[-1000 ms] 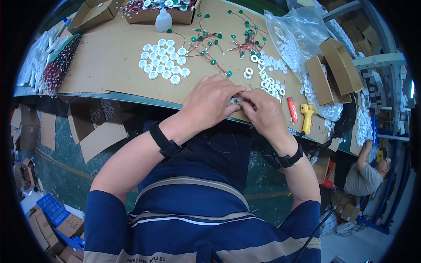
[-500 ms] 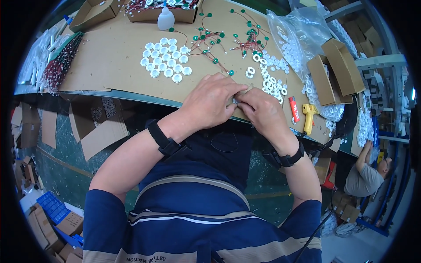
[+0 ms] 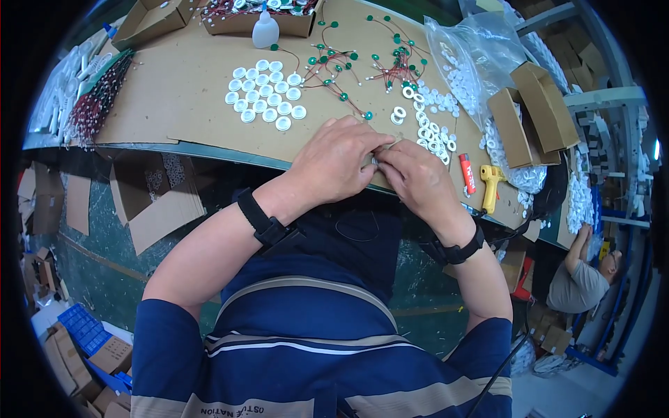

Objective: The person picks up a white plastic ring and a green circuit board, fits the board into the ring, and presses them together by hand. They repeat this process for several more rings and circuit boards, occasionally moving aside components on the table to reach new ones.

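Observation:
At the table's near edge my left hand (image 3: 336, 160) and my right hand (image 3: 424, 174) meet, fingers closed and pinching. Between their fingertips a sliver of a small white piece (image 3: 375, 160) shows; the fingers hide most of it. Beyond my left hand lies a group of round white discs with raised rims (image 3: 259, 106). Small green discs with red wires (image 3: 338, 66) lie in tangled clusters farther off. Loose white rings (image 3: 433, 139) and translucent white caps (image 3: 442, 101) are scattered just past my right hand.
Right of my right hand lie a red tube (image 3: 467, 173) and a yellow glue gun (image 3: 492, 188). An open cardboard box (image 3: 533, 115) and a clear plastic bag (image 3: 470, 52) stand beyond. A white squeeze bottle (image 3: 265, 29) is at the back. Another person (image 3: 582, 279) works at far right.
My hands stay together at the table edge, with only a slight shift of the fingers. Slightly less of the small white piece shows between them.

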Available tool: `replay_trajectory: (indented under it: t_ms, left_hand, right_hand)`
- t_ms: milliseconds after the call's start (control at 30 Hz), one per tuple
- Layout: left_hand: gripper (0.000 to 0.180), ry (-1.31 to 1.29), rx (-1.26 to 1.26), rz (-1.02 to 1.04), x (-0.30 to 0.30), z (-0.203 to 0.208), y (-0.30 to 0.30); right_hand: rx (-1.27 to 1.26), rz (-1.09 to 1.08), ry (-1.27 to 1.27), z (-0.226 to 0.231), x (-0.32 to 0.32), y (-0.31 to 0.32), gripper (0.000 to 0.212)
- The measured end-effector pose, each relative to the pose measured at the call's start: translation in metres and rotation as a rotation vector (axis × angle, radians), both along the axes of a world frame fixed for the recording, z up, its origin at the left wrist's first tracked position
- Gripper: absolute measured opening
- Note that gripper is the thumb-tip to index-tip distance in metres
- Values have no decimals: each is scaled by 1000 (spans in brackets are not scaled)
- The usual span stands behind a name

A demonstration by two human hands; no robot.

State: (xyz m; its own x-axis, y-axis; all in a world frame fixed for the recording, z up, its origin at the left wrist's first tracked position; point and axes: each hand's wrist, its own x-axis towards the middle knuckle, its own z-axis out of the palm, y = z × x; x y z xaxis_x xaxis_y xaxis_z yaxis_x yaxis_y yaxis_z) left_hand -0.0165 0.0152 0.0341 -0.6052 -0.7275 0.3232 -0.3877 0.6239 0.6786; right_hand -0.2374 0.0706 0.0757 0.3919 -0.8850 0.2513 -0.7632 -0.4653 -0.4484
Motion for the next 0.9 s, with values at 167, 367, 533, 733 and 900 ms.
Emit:
replay_trajectory:
  t_ms: [167, 367, 533, 733, 900]
  left_hand:
    - [59, 2, 4, 0, -2, 0, -1]
    - [58, 7, -30, 3, -4, 0, 0]
    - [55, 47, -50, 11, -4, 0, 3]
    - [23, 54, -110, -19, 3, -11, -1]
    - [11, -28, -230, 13, 34, 2, -15]
  right_hand:
    - [14, 69, 57, 4, -7, -3, 24]
    - [7, 46, 116, 5, -6, 3, 26]
    - [29, -33, 10, 1, -12, 2, 24]
    - [-57, -312, 116, 20, -71, -10, 20]
    - [-17, -461, 249, 30, -112, -17, 20]
